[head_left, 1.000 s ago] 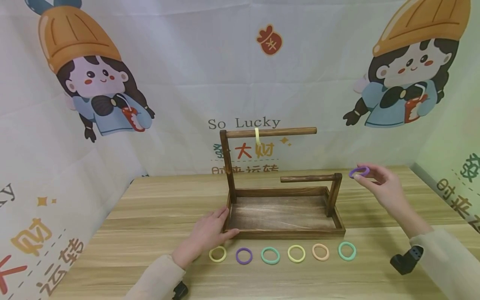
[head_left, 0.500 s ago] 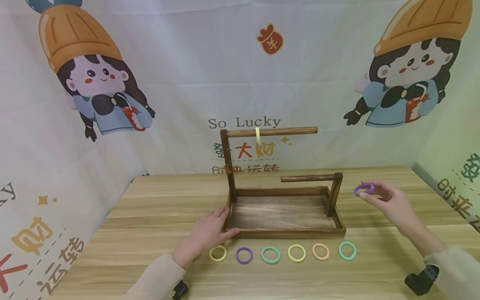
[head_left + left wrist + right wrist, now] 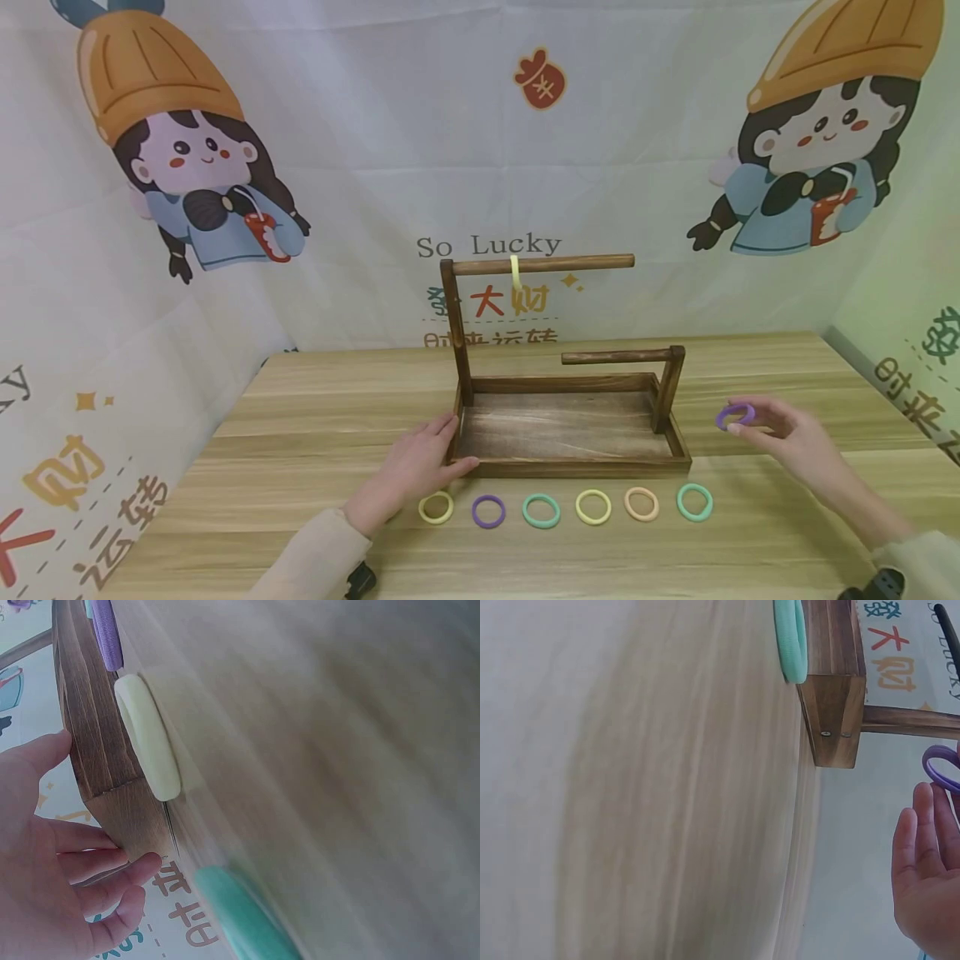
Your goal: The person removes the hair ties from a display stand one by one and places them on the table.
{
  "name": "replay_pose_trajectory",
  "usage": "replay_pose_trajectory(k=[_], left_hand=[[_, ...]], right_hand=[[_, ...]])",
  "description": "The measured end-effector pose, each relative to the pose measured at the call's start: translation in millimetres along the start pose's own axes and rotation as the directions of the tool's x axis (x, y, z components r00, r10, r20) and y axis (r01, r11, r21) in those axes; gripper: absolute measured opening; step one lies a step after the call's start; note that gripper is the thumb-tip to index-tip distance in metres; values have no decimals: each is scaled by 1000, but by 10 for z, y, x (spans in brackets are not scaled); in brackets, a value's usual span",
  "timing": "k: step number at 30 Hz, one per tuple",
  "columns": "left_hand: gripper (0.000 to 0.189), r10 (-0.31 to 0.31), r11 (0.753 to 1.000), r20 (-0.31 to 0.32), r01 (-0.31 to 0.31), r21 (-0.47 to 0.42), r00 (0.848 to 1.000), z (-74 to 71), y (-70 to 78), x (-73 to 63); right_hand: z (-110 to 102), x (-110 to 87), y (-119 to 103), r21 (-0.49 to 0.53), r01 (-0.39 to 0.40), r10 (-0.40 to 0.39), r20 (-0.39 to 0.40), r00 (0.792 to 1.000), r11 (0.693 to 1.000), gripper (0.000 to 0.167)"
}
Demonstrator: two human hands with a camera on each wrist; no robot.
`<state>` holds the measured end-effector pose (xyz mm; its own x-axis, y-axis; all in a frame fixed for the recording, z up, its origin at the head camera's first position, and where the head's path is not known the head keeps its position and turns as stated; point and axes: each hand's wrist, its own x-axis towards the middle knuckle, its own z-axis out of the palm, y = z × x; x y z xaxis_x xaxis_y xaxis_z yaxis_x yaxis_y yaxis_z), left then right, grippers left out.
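A dark wooden tray (image 3: 570,468) carries a tall post with an upper bar and a short post with a lower bar (image 3: 611,357). At its front left corner rests my left hand (image 3: 415,467), thumb on the front wall and fingers along the left side. A yellow hair tie (image 3: 515,273) hangs on the upper bar. Right of the tray, above the table, my right hand (image 3: 797,439) pinches a purple hair tie (image 3: 722,418) between thumb and fingertips. In the right wrist view, this purple tie (image 3: 928,763) shows at the right edge, partly cut off.
Along the tray's front lies a row of hair ties: yellow (image 3: 436,522), purple (image 3: 488,526), green (image 3: 541,526), another yellow (image 3: 593,522), peach (image 3: 642,519) and green (image 3: 694,518). The left wrist view shows one more green tie (image 3: 241,911) nearby. A printed cloth (image 3: 360,208) hangs behind.
My right hand has moved down and slightly right with the purple hair tie, from beside the lower bar to nearer the table. The left hand and tray have stayed put.
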<state>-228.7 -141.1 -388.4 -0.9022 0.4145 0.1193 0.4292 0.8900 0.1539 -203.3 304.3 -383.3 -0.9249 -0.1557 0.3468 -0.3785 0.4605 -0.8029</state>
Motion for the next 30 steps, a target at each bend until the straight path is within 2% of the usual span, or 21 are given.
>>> replay_pose_trajectory(k=[6, 11, 19, 26, 30], left_hand=[[73, 2, 1000, 0, -2, 1, 1000, 4, -6, 2], [73, 7, 1000, -1, -7, 6, 1000, -1, -3, 1], [74, 9, 1000, -2, -9, 8, 1000, 8, -11, 3], [74, 12, 1000, -5, -12, 8, 1000, 16, -19, 9], [74, 12, 1000, -4, -12, 13, 1000, 16, -16, 12]], right_hand=[[-33, -80, 26, -70, -48, 53, 70, 996, 996, 37], [-42, -135, 66, -93, -39, 54, 156, 986, 995, 34], [-60, -190, 109, -85, -105, 126, 295, 947, 991, 37], [-69, -210, 185, -53, -85, 98, 358, 929, 995, 35], [-91, -219, 243, -13, -104, 100, 405, 909, 994, 38]])
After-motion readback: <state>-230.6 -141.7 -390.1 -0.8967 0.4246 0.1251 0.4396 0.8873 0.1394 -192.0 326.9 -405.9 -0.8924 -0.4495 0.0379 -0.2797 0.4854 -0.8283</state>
